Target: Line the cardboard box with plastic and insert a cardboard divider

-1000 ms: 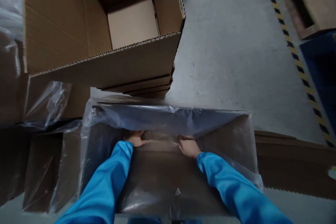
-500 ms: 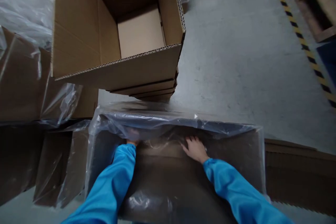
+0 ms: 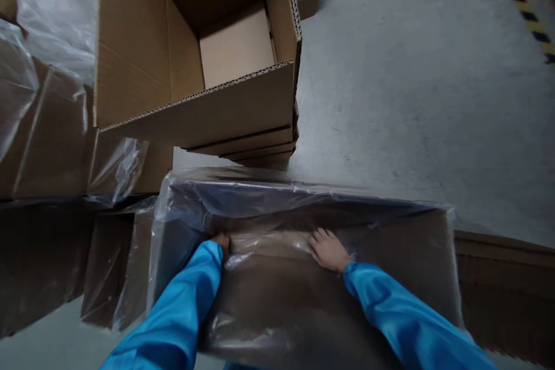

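Both my arms, in blue sleeves, reach down into a cardboard box (image 3: 416,254) lined with a clear plastic bag (image 3: 243,199). My right hand (image 3: 328,250) lies flat, fingers spread, pressing the plastic against the box bottom. My left hand (image 3: 222,240) is mostly hidden behind its sleeve and the plastic fold at the box's inner left side; its fingers do not show clearly.
An open, bare cardboard box (image 3: 203,110) stands on a stack of flattened cardboard just beyond. Plastic-lined boxes (image 3: 47,144) crowd the left. Grey concrete floor (image 3: 411,98) spreads to the right, with a yellow-black stripe (image 3: 526,6) at the far right. Flat cardboard (image 3: 507,289) lies right of my box.
My view has drifted right and slightly forward. My right hand went from gripping the plastic to lying flat with fingers spread. My left hand sank deeper behind the plastic.
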`<move>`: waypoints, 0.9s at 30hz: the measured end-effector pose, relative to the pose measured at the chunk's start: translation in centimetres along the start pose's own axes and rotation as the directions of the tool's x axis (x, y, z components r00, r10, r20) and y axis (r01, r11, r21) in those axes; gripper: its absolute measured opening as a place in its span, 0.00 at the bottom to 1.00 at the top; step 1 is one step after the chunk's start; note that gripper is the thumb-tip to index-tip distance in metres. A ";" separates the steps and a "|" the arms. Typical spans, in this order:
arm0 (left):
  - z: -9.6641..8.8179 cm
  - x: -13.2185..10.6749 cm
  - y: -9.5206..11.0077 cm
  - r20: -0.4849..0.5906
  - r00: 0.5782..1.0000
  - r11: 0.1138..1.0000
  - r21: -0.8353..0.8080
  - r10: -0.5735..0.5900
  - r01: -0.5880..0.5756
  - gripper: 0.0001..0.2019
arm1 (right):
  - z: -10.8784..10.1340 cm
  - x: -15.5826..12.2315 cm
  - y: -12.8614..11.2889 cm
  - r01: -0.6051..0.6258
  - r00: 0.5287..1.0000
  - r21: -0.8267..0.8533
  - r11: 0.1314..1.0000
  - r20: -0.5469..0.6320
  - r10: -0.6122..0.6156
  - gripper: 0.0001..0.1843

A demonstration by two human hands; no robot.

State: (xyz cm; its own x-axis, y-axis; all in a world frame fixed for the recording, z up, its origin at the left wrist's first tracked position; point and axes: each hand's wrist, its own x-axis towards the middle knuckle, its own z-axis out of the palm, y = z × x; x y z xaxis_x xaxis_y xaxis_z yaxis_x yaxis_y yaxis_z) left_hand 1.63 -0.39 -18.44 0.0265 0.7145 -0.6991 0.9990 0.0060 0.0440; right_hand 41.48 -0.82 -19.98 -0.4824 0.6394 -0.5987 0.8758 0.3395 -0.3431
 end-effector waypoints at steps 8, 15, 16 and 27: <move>-5.9 -2.5 5.0 0.056 0.998 0.992 0.123 -0.002 -0.005 0.13 | -6.3 -0.9 0.5 -0.240 0.968 -0.007 0.971 0.079 0.240 0.17; -13.3 -17.0 1.0 -0.723 0.649 0.970 -0.137 -0.237 0.203 0.20 | -20.8 1.2 -20.3 0.517 0.571 -0.126 0.847 -0.686 -0.450 0.15; -13.4 -18.0 -0.6 -0.761 0.574 0.951 -0.195 -0.301 0.239 0.21 | -23.0 2.7 -23.1 0.514 0.556 -0.163 0.842 -0.685 -0.471 0.17; -5.8 -21.2 -8.0 -0.904 0.317 0.953 -0.302 -0.286 -0.004 0.08 | -33.5 14.9 -32.9 0.349 0.894 -0.055 0.936 -0.280 -0.350 0.16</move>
State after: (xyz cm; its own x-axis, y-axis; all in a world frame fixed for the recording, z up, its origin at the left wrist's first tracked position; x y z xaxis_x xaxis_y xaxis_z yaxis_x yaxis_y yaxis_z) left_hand -7.11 -11.52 0.21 -0.3091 0.8575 0.4113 0.9414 0.2144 0.2605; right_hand 6.00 20.67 6.60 -0.7331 0.6459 -0.2131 0.6521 0.5784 -0.4902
